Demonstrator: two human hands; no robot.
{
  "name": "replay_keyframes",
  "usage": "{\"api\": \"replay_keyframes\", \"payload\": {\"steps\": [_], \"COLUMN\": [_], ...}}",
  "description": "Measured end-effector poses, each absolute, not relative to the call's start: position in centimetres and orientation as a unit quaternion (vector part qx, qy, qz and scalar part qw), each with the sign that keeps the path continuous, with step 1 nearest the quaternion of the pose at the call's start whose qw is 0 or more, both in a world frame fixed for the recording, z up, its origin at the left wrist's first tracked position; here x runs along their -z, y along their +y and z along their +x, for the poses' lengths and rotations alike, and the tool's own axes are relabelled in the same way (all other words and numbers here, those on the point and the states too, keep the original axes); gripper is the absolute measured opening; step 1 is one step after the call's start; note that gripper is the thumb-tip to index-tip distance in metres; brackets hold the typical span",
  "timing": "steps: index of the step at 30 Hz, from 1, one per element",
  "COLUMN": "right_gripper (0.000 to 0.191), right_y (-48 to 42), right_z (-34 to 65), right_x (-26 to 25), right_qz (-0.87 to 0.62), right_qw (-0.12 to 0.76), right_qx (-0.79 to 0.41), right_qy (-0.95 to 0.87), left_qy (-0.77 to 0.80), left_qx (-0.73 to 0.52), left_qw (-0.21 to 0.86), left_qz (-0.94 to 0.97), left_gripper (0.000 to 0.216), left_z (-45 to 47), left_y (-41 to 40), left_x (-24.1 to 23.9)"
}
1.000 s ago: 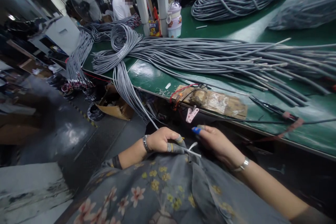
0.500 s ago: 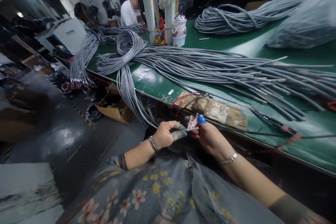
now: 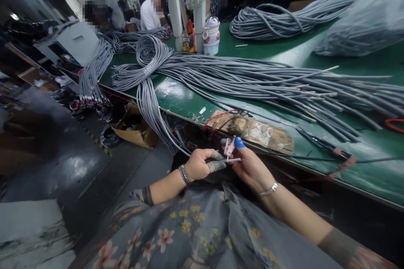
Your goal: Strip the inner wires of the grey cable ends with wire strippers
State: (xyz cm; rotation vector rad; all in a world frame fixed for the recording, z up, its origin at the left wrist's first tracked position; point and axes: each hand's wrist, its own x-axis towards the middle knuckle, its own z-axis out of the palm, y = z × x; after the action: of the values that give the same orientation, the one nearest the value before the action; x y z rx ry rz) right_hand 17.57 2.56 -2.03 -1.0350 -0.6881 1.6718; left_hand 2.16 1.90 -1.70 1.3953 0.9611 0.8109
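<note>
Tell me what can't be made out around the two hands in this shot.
Head view, thin white piece in the left hand: too small to identify.
Head view, right hand: its back faces the camera, so whether it grips the pink clip is hidden.
Head view, grey cables: their right ends are cut off by the frame edge.

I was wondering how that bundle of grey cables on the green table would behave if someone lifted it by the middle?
The grey cable bundle would probably sag at both ends, since one part hangs limply over the edge of the table. It looks heavy, being many long strands. Loose strands fanning out at the right would likely slip free.
</note>
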Motion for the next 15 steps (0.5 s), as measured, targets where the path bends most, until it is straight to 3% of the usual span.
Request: {"api": "replay_keyframes", "payload": {"steps": [15], "right_gripper": [0.060], "right_y": [1.5], "right_z": [19.0], "right_x": [2.3], "right_qz": [-0.424], "right_qw": [0.434], "right_qx": [-0.732], "right_qy": [-0.309], "left_qy": [0.393], "left_qx": [-0.332], "left_qw": [0.527], "left_qz": [0.677], "left_gripper": [0.049], "left_z": [0.0], "left_y": [-0.1], "left_x": [0.2]}}
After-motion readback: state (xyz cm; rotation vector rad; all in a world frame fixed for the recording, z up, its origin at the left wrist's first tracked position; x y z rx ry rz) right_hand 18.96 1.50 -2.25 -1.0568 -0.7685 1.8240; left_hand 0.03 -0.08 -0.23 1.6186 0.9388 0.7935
